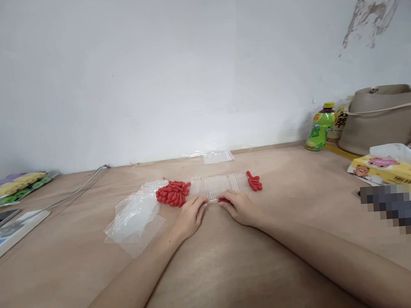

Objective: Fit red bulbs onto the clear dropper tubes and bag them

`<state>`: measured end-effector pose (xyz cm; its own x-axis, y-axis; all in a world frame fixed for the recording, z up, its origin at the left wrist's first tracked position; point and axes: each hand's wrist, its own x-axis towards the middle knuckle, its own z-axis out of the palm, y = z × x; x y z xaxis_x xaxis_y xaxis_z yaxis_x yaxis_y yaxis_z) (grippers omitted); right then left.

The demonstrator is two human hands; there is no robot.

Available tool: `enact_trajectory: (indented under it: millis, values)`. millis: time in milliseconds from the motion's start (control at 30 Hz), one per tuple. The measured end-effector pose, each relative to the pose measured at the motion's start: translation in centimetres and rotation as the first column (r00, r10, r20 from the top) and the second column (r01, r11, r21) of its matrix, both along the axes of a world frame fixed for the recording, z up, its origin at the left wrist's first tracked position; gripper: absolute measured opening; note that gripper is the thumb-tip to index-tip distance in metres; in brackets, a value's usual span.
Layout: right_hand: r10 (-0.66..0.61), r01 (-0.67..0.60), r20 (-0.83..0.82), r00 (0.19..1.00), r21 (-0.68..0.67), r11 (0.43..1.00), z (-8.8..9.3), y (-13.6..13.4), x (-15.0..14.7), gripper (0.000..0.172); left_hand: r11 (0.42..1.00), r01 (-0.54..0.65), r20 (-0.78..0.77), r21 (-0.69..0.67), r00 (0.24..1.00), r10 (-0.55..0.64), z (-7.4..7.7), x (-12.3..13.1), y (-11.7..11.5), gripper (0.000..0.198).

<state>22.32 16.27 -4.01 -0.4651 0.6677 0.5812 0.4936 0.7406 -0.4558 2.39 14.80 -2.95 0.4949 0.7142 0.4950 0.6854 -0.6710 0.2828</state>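
Observation:
My left hand (192, 216) is closed, its fingertips pinching one end of a thin clear tube (213, 201). At the tube's other end, my right hand (242, 208) grips a red rubber bulb (223, 200). The hands rest close together on the table, and their fingers partly hide both pieces. Just beyond them lies a row of thin clear tubes (216, 185), side by side. A pile of red bulbs (173, 194) borders the row on the left. At its right end are several more red bulbs (254, 181); whether they sit on tubes cannot be made out.
Clear zip bags (135, 215) lie spread at the left, with another bag (218, 157) near the wall. Farther left are a power strip (17, 235), a cable and a phone. A green bottle (320, 127), a beige bag (382, 120) and a tissue pack (389, 167) stand at the right.

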Motion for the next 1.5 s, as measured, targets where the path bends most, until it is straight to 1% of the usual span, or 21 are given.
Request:
enact_trajectory:
  millis: [133, 267, 400, 533, 600, 700, 767, 900, 1133, 1233, 1500]
  values:
    - [0.006, -0.006, -0.029, 1.0, -0.007, 1.0, -0.13, -0.04, 0.34, 0.019, 1.0, -0.001, -0.005, -0.008, 1.0, 0.001, -0.17, 0.0, 0.04, 0.019]
    - [0.009, -0.009, -0.012, 1.0, -0.013, 1.0, 0.17, -0.23, 0.54, 0.02, 1.0, -0.013, 0.002, -0.006, 1.0, 0.013, -0.11, 0.0, 0.05, 0.02]
    - [0.056, -0.056, -0.017, 0.998, -0.018, 0.998, 0.61, -0.41, 0.47, 0.019, 1.0, -0.002, -0.013, -0.009, 1.0, 0.001, 0.06, -0.02, 0.04, 0.022]
    - [0.102, -0.102, -0.036, 0.994, -0.013, 0.995, 0.63, -0.46, 0.4, 0.018, 0.999, 0.037, -0.038, 0.009, 0.999, -0.037, -0.16, -0.18, 0.15, 0.023]
    - [0.098, -0.098, -0.033, 0.995, -0.01, 0.995, 0.51, -0.42, 0.38, 0.017, 0.999, 0.029, -0.036, 0.027, 0.999, -0.028, -0.31, -0.3, 0.22, 0.023]
    - [0.034, -0.034, -0.061, 0.998, -0.006, 0.999, 0.32, -0.29, 0.41, 0.017, 0.999, -0.013, -0.011, 0.036, 1.0, 0.014, -0.33, -0.37, 0.23, 0.023]
    - [0.014, -0.015, -0.066, 0.998, -0.004, 1.0, 0.23, -0.21, 0.45, 0.017, 0.999, -0.023, 0.0, 0.028, 1.0, 0.023, -0.2, -0.31, 0.16, 0.022]
    - [0.059, -0.059, -0.002, 0.998, 0.002, 0.998, 0.26, -0.24, 0.5, 0.016, 0.999, -0.018, -0.008, 0.029, 1.0, 0.019, 0.05, -0.09, 0.03, 0.021]
    - [0.094, -0.095, -0.039, 0.995, -0.01, 0.995, 0.67, -0.42, 0.49, 0.015, 0.999, 0.023, -0.029, 0.033, 0.999, -0.022, -0.46, -0.4, 0.39, 0.024]
    - [0.097, -0.097, -0.045, 0.994, -0.005, 0.995, 0.6, -0.28, 0.57, 0.014, 0.997, 0.059, -0.033, 0.047, 0.998, -0.057, -0.65, -0.6, 0.54, 0.025]
    - [0.122, -0.121, -0.041, 0.992, 0.028, 0.992, 0.42, 0.06, 0.87, 0.012, 0.98, 0.127, -0.001, 0.154, 0.992, -0.128, -0.52, -0.63, 0.47, 0.028]
